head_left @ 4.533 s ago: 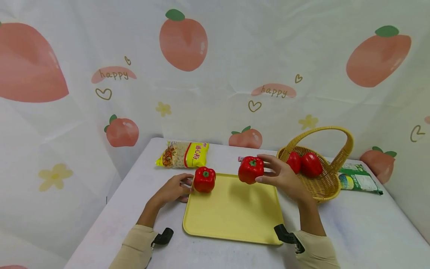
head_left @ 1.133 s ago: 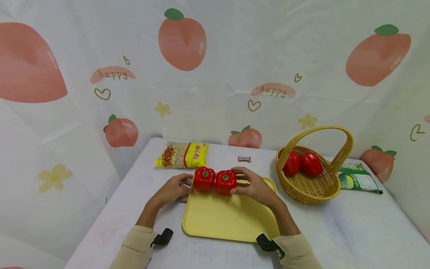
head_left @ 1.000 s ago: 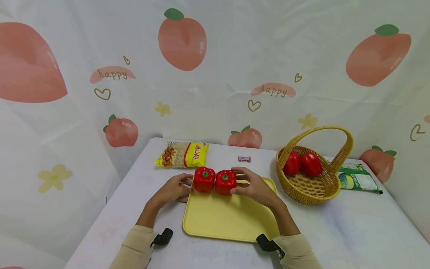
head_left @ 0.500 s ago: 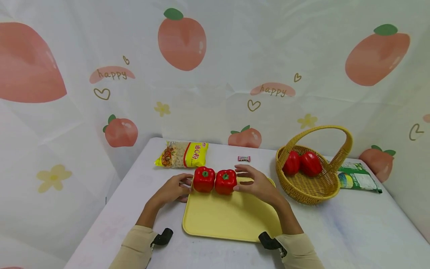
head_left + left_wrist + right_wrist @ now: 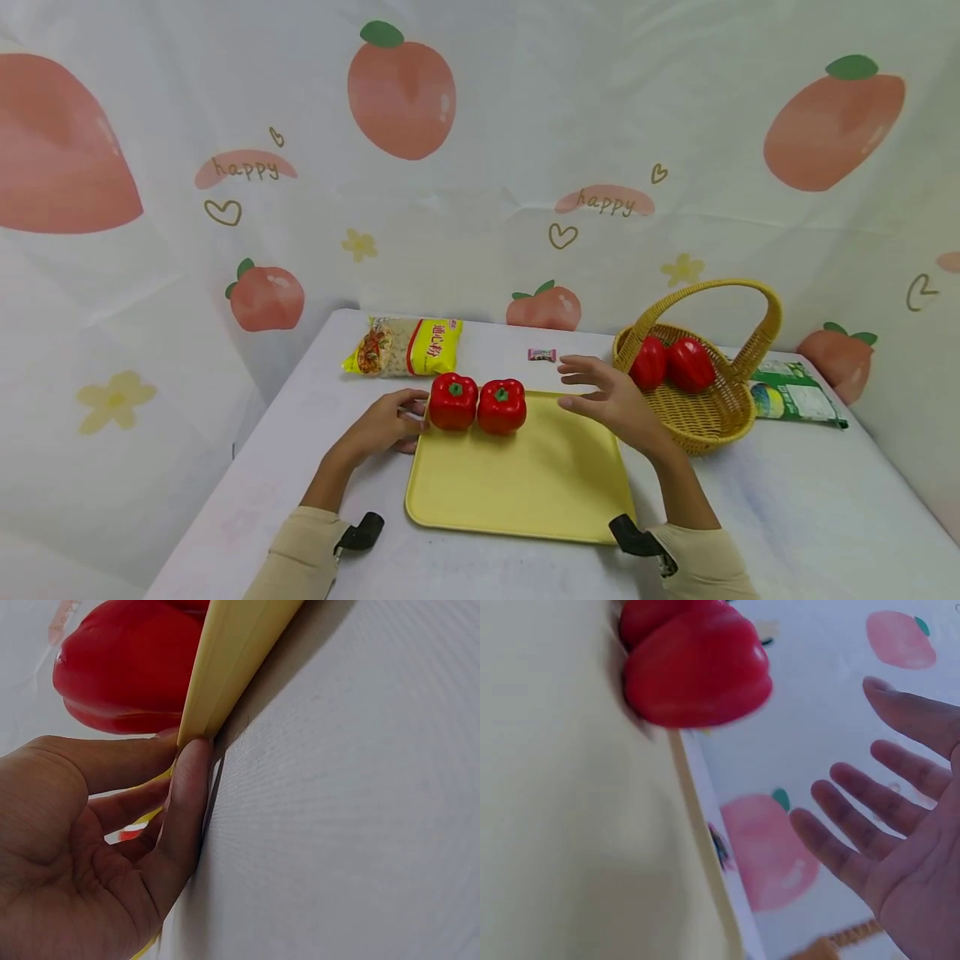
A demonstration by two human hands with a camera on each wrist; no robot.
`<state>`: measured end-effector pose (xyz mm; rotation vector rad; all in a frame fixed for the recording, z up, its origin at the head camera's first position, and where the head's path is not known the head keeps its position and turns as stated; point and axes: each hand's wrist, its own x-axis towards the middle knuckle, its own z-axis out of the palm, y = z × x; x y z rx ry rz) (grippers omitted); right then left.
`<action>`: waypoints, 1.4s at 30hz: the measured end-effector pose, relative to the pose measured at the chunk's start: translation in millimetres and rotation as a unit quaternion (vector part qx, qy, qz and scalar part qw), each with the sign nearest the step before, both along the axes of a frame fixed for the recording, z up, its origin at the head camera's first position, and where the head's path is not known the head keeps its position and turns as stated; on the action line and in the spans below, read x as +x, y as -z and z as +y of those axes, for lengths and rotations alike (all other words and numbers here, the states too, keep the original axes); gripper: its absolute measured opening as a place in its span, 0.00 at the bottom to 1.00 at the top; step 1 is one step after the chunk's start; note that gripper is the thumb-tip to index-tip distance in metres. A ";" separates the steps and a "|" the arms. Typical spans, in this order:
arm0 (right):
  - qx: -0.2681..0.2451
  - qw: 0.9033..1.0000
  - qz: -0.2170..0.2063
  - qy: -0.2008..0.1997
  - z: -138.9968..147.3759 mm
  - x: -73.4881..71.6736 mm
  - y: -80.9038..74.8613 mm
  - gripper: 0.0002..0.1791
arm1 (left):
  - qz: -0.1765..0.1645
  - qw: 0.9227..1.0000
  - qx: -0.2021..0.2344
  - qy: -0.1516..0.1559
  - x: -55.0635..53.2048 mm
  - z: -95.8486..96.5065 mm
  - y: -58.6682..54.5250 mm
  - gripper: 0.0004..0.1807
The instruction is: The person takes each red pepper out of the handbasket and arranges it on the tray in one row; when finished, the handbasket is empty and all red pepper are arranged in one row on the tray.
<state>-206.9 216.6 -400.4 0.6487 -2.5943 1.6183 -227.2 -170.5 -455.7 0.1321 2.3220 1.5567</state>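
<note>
Two red bell peppers stand side by side at the back left of a yellow tray [image 5: 517, 483]: the left bell pepper [image 5: 453, 402] by the corner, the right bell pepper [image 5: 502, 407] close against it. My left hand [image 5: 381, 423] pinches the tray's left rim; the left wrist view shows thumb and fingers at the rim [image 5: 217, 667], beside a bell pepper [image 5: 131, 664]. My right hand [image 5: 613, 402] hovers over the tray's back right corner, fingers spread and holding nothing. In the right wrist view this hand [image 5: 900, 825] is apart from the peppers [image 5: 697, 671].
A wicker basket [image 5: 701, 421] with a tall handle stands right of the tray, holding two more red bell peppers [image 5: 690, 365]. Behind it lies a green packet [image 5: 798, 392]. A yellow pasta bag [image 5: 405, 347] and a small pink wrapped sweet [image 5: 542, 355] lie at the back.
My right hand brought a bell pepper over the tray, set it beside the other one and let go. It has since moved right, toward the basket. The left hand has stayed at the rim.
</note>
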 end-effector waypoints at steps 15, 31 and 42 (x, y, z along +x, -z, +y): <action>0.095 0.986 0.086 0.109 75.0 24.5 -18.5 0.26 | 0.002 1.000 -0.003 -0.004 0.8 -3.3 0.5 0.33; 0.142 0.976 0.053 0.157 139.6 -4.4 -27.7 0.33 | -0.001 1.000 0.002 -0.004 -0.1 -2.6 0.8 0.32; 0.150 0.975 0.002 0.167 161.0 -29.1 -32.4 0.38 | -0.004 1.000 0.001 -0.007 -0.6 -0.2 -0.2 0.32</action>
